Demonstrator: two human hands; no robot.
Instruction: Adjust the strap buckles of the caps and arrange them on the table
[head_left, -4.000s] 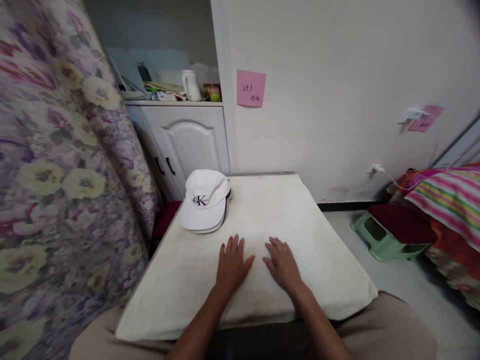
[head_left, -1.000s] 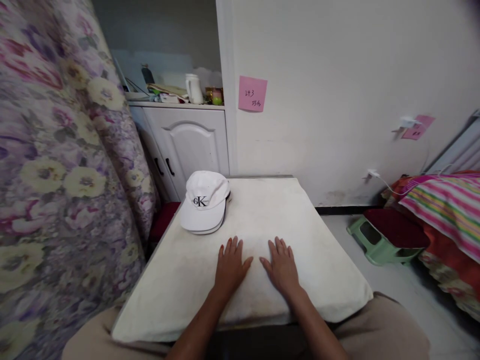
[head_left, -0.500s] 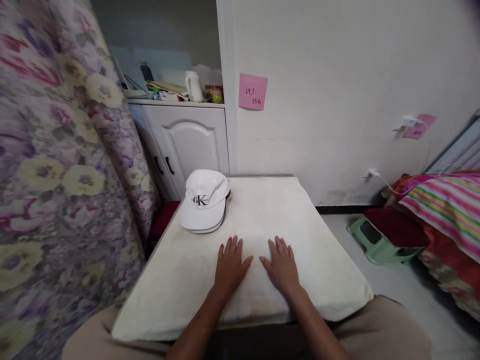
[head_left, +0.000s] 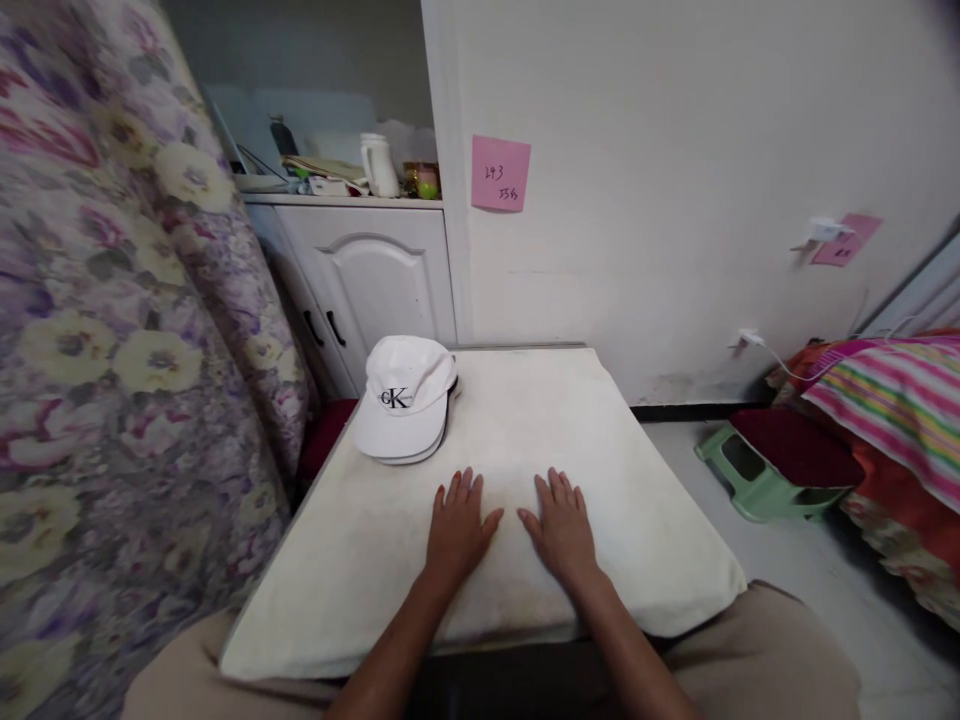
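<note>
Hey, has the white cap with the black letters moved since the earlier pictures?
No. Judged against the table, the white cap sits in the same spot by the far left corner; only the camera view shifted slightly.

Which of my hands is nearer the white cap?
Your left hand, closer to you than the white baseball cap; your right hand lies farther right.

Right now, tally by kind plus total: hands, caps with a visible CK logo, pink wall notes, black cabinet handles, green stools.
Left hand and right hand: 2
CK-logo baseball cap: 1
Pink wall notes: 2
Black cabinet handles: 2
Green stool: 1
Total: 8
</note>
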